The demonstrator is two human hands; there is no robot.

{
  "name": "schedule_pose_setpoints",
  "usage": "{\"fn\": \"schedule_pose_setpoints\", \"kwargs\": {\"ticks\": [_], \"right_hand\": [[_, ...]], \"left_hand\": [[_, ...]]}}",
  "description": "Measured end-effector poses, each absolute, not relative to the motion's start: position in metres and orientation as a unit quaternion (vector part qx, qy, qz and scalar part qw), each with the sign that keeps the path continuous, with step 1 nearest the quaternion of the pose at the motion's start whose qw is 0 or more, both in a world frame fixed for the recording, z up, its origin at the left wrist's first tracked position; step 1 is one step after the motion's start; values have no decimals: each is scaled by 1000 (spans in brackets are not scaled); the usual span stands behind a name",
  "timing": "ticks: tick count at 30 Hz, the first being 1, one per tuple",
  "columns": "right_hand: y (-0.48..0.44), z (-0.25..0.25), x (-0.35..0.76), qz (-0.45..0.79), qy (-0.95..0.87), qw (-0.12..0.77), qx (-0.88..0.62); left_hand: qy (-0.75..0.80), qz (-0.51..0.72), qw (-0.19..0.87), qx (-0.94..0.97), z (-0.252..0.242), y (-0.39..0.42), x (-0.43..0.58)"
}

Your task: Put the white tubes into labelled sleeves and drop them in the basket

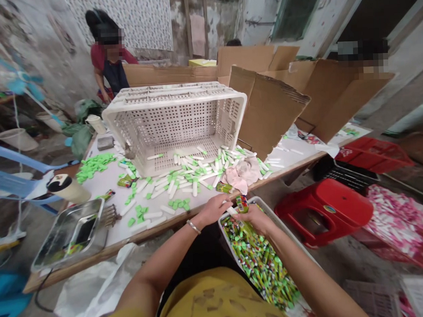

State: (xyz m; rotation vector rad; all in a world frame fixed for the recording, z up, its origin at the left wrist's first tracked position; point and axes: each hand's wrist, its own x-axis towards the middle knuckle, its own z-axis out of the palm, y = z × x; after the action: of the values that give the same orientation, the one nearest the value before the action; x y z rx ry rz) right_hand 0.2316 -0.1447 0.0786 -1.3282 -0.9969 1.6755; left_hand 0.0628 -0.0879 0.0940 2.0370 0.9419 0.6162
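Mustard shirt [219, 299], slim plain white tube [230, 210], multicoloured wrapper [241, 203]

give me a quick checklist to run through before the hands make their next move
1. Left hand on the white tube: ok, fingers close around its upper end.
2. Right hand gripping firmly: cannot tell; it meets the tube's near end, but its hold is unclear.
3. Bin under the hands: ok, the right hand is over its far end.
4. Loose white-and-green pieces in neat rows: not ok, they lie jumbled before the tipped basket.
5. Pink cloth off the pieces: not ok, it lies among them.
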Motion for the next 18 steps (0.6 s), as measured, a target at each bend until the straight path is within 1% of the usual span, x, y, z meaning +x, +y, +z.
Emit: {"fn": "schedule_pose_setpoints", "kwargs": {"ticks": [3, 7, 11, 13, 18], "right_hand": [[-141, 82, 229, 638, -409, 386, -525], [-139, 86, 227, 645, -427, 399, -492], [-138, 89, 237, 649, -458, 358, -492], [-139, 93, 242, 622, -477, 340, -520], [-139, 102, 246, 534, -548, 324, -557]], "left_hand": [[370, 242, 390, 808, 99, -94, 65], [347, 232, 428, 802, 98, -100, 67], [393, 262, 431, 769, 92, -101, 64], [418, 268, 414, 763, 89, -101, 67], [388, 229, 386, 805, 82, -114, 90]]}}
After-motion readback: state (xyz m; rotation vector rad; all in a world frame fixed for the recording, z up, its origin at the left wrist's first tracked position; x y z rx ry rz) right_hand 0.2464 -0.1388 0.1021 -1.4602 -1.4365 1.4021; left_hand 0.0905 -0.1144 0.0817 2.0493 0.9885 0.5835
